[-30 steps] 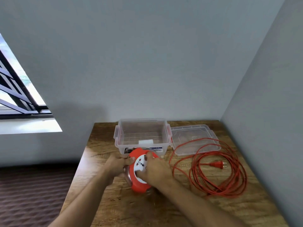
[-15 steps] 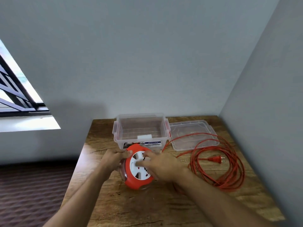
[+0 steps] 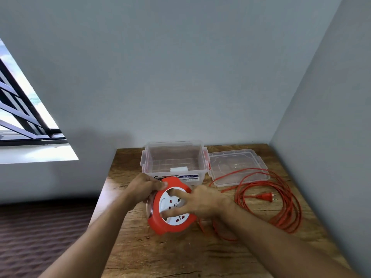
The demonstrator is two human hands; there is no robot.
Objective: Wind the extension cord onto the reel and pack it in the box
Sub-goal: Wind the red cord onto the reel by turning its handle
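Wooden table (image 3: 140, 255): tilted reel (image 3: 172, 223), socket face rightward-up, gripped by both hands (image 3: 144, 189).

I have just the one view, from the wide-angle camera worn on the head. It looks forward and steeply down at the desk (image 3: 160, 255), which fills the lower middle, close in. Walls bend at the edges. A window (image 3: 18, 109) sits far left, and the room's corner rises at right.
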